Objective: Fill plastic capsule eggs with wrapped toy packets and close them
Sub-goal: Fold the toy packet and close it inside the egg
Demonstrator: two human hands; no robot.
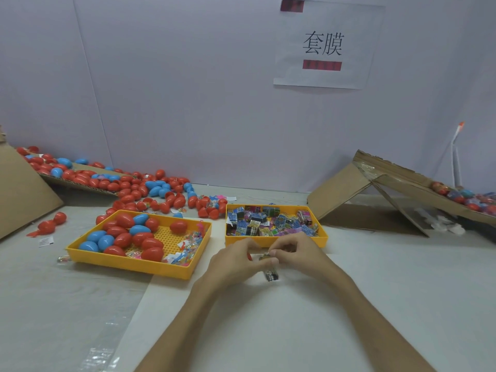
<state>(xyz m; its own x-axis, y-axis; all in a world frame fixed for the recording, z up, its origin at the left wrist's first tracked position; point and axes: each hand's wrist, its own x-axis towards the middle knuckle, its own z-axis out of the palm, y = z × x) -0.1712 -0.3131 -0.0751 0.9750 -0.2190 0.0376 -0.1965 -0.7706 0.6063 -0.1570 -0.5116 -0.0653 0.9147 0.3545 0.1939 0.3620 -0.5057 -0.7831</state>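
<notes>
My left hand and my right hand meet just in front of the right yellow tray. Together they pinch a small wrapped toy packet, whose lower end hangs below the fingers. A sliver of red shows inside my left hand; I cannot tell what it belongs to. The right tray holds several colourful wrapped packets. The left yellow tray holds red and blue capsule eggs and small loose toys.
A heap of red and blue eggs spreads across the table's back left, partly on a cardboard sheet. A folded cardboard ramp with finished eggs stands at the right. A paper sign hangs on the wall.
</notes>
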